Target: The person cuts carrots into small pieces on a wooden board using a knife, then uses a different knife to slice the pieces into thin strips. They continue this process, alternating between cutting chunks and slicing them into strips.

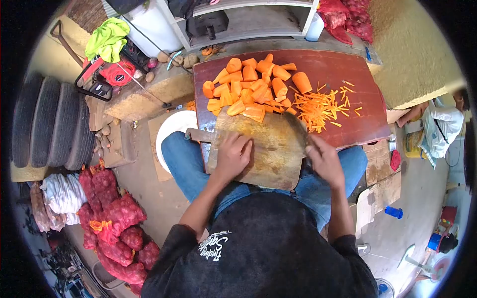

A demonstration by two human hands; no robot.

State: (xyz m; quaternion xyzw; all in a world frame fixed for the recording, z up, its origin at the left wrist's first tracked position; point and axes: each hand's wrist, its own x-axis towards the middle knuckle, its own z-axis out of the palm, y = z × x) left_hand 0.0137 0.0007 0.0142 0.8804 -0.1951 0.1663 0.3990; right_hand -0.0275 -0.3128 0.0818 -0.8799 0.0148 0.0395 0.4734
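A worn wooden cutting board lies across my lap and over the near edge of the red table. My left hand rests on the board's left part, fingers curled and pressed together; what is under them is hidden. To the right, my right hand is closed round the handle of a knife, its dark blade pointing away from me over the board's right edge. Beyond the board are peeled carrot chunks in a heap. Thin carrot sticks are piled on the table to their right.
The red tabletop reaches away to a ledge and a grey shelf. A white bowl is by my left knee. Red mesh sacks and tyres are at left. A person in white is at far right.
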